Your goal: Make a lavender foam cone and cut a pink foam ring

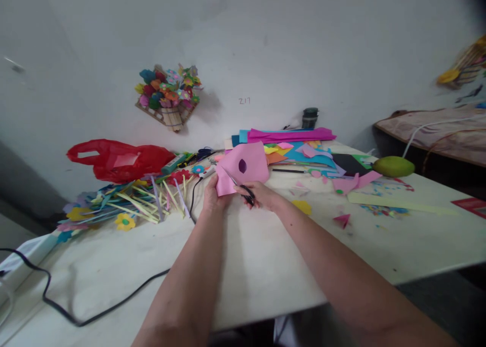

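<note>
My left hand (211,194) is closed on the lower left edge of a pink paper sheet (248,159) that has an oval hole cut in its middle. It holds the sheet upright above the white table (243,266). My right hand (260,194) grips black-handled scissors (243,190). Their blades point up and left into the sheet's lower edge. Both forearms reach in from the bottom of the view.
A heap of paper flowers on green stems (125,202) and a red plastic bag (121,159) lie at the left. Coloured paper sheets (299,147) and scraps cover the back right, with a green mango (393,166). A black cable (94,306) crosses the front left. A paper flower basket (169,96) hangs on the wall.
</note>
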`<state>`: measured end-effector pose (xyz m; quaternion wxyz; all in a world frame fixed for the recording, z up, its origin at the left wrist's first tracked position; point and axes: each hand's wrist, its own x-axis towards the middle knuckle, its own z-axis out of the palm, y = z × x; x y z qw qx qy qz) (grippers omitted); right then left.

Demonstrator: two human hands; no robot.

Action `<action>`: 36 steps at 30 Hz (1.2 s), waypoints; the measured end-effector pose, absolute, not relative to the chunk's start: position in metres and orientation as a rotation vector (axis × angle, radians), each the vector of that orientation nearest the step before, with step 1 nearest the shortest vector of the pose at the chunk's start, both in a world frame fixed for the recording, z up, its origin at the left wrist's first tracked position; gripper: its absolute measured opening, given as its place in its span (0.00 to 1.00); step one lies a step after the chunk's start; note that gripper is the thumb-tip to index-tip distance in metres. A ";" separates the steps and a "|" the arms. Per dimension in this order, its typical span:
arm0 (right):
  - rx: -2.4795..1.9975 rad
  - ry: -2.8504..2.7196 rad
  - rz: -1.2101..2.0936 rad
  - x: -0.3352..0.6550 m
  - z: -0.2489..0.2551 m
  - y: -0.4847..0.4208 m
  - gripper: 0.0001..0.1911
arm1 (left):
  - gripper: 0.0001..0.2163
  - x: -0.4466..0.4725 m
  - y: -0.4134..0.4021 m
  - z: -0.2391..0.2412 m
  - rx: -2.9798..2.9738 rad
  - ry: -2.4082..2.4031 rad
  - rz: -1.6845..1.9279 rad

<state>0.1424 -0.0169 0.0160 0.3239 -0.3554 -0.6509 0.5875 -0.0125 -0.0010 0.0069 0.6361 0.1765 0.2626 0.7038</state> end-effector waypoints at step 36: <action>-0.983 -1.598 1.422 0.130 0.019 -0.025 0.19 | 0.04 -0.004 -0.001 0.006 0.529 0.597 1.749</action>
